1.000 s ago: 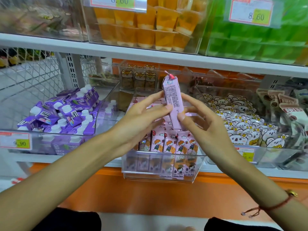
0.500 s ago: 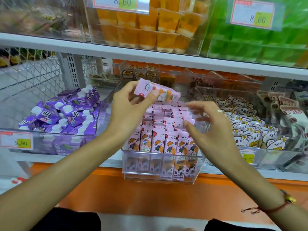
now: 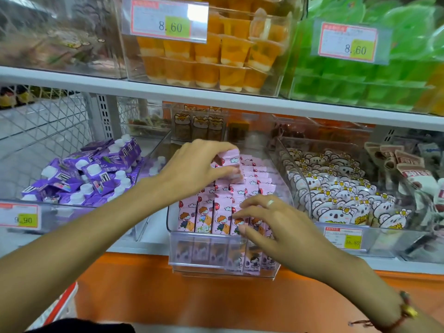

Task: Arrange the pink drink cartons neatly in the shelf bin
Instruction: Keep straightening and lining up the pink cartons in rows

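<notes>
A clear shelf bin (image 3: 204,260) holds rows of pink drink cartons (image 3: 204,217) standing upright. My left hand (image 3: 192,169) grips one pink carton (image 3: 230,162) and holds it low over the back rows of the bin. My right hand (image 3: 271,227) lies over the front right cartons, its fingers curled loosely and its fingertips touching their tops. Whether it pinches one I cannot tell.
A bin of purple drink cartons (image 3: 91,174) stands to the left, and a bin of koala-print packets (image 3: 336,195) to the right. Orange jelly cups (image 3: 206,56) and green packs (image 3: 374,75) fill the shelf above. An orange panel (image 3: 192,299) runs below the shelf edge.
My left hand took the pink carton alone and carried it down to the back of the bin. My right hand let go and dropped onto the front right cartons.
</notes>
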Motion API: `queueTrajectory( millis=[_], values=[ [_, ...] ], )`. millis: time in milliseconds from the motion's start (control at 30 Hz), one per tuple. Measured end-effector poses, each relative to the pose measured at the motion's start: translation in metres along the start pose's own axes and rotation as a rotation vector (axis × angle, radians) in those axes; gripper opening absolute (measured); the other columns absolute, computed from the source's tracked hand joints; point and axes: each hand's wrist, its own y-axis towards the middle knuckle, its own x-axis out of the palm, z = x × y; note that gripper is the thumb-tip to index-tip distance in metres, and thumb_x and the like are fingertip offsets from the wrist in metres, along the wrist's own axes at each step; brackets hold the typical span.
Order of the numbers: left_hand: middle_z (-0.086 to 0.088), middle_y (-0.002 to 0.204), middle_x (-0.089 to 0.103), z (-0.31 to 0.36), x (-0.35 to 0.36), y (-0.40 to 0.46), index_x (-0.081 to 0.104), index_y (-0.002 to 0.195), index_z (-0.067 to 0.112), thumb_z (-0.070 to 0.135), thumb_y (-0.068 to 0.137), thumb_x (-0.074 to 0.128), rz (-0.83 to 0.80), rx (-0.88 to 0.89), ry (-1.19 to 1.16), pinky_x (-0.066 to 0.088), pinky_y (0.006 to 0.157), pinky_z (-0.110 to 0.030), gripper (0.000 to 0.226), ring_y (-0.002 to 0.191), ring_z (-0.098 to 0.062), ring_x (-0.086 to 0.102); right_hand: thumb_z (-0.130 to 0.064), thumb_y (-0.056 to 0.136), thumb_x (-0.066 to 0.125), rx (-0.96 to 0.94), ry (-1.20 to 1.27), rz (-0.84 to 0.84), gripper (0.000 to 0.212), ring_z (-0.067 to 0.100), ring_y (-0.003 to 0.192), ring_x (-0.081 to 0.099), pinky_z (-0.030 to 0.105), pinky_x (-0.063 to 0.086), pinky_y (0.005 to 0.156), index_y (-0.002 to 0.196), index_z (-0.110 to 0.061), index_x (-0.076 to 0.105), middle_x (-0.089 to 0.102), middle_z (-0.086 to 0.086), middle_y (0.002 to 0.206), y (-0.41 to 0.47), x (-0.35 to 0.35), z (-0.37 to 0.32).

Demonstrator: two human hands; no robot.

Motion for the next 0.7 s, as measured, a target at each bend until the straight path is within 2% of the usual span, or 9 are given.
queueTrajectory(
  millis=[133,167,233,267,367,467,567,633,700],
  values=[
    [0.0,0.119,0.065,0.004,-0.003,0.027,0.055,0.132,0.027,0.048,0.087,0.062,-0.232,0.046,0.141,0.041,0.076,-0.029,0.05,0.101,-0.018,0.061,-0.05,0.096,0.042,0.001,-0.004,-0.009,0.031,-0.006,0.116,0.034,-0.001,0.024,0.068,0.122,-0.043,0.056,0.046,-0.024,0.126,-0.001,0.0,0.001],
    [-0.003,0.118,0.065,0.006,0.0,0.033,0.059,0.125,0.024,0.047,0.087,0.062,-0.304,0.036,0.151,0.04,0.075,-0.031,0.044,0.102,-0.021,0.06,-0.05,0.096,0.042,-0.002,-0.002,-0.009,0.031,-0.006,0.116,0.035,0.002,0.025,0.068,0.122,-0.043,0.056,0.046,-0.024,0.127,-0.001,-0.001,0.001],
    [-0.01,0.103,0.061,0.006,0.01,0.043,0.061,0.09,0.017,0.042,0.087,0.065,-0.418,0.016,0.131,0.04,0.074,-0.038,0.026,0.096,-0.027,0.056,-0.05,0.096,0.042,-0.006,0.007,-0.013,0.031,-0.005,0.116,0.037,0.008,0.024,0.067,0.123,-0.043,0.056,0.046,-0.024,0.127,-0.001,-0.001,0.0],
    [-0.01,0.097,0.055,0.003,0.016,0.046,0.056,0.081,0.015,0.04,0.086,0.067,-0.435,-0.002,0.094,0.04,0.075,-0.04,0.028,0.094,-0.027,0.054,-0.049,0.096,0.042,-0.008,0.014,-0.015,0.03,-0.005,0.116,0.038,0.007,0.024,0.068,0.123,-0.043,0.056,0.045,-0.023,0.127,-0.001,-0.001,0.0],
    [0.003,0.108,0.056,-0.006,0.031,0.049,0.061,0.114,0.019,0.034,0.08,0.075,-0.283,-0.086,0.03,0.04,0.075,-0.029,0.04,0.099,-0.016,0.054,-0.049,0.097,0.04,-0.019,0.007,-0.015,0.031,-0.006,0.117,0.034,0.004,0.024,0.068,0.124,-0.042,0.055,0.044,-0.023,0.129,-0.001,-0.001,0.0],
    [0.008,0.1,0.061,-0.012,0.041,0.046,0.062,0.112,0.025,0.036,0.077,0.078,-0.187,-0.085,0.045,0.038,0.068,-0.024,0.04,0.089,-0.011,0.057,-0.049,0.098,0.038,-0.021,-0.019,-0.013,0.033,-0.005,0.118,0.031,0.012,0.023,0.069,0.125,-0.042,0.054,0.043,-0.022,0.132,-0.002,0.0,0.001],
    [0.006,0.09,0.067,-0.015,0.046,0.044,0.069,0.103,0.02,0.04,0.089,0.063,-0.351,-0.033,0.168,0.041,0.062,-0.027,0.025,0.077,-0.013,0.058,-0.049,0.098,0.036,-0.025,-0.027,-0.028,0.034,-0.005,0.119,0.031,0.002,0.021,0.067,0.126,-0.042,0.054,0.043,-0.022,0.133,-0.002,0.0,0.002],
    [0.001,0.069,0.056,-0.016,0.044,0.043,0.066,0.086,0.012,0.039,0.098,0.048,-0.485,-0.03,0.163,0.038,0.055,-0.03,0.035,0.061,-0.017,0.047,-0.049,0.098,0.037,-0.025,-0.026,-0.032,0.034,-0.005,0.119,0.032,-0.005,0.019,0.069,0.126,-0.042,0.053,0.042,-0.021,0.134,-0.001,0.0,0.002],
    [0.0,0.066,0.049,-0.016,0.039,0.042,0.058,0.076,0.016,0.04,0.1,0.042,-0.536,-0.027,0.14,0.04,0.059,-0.033,0.038,0.061,-0.018,0.043,-0.048,0.098,0.037,-0.022,-0.022,-0.033,0.033,-0.005,0.118,0.033,-0.004,0.02,0.068,0.126,-0.042,0.054,0.043,-0.022,0.134,-0.002,-0.001,0.001]
  ],
)
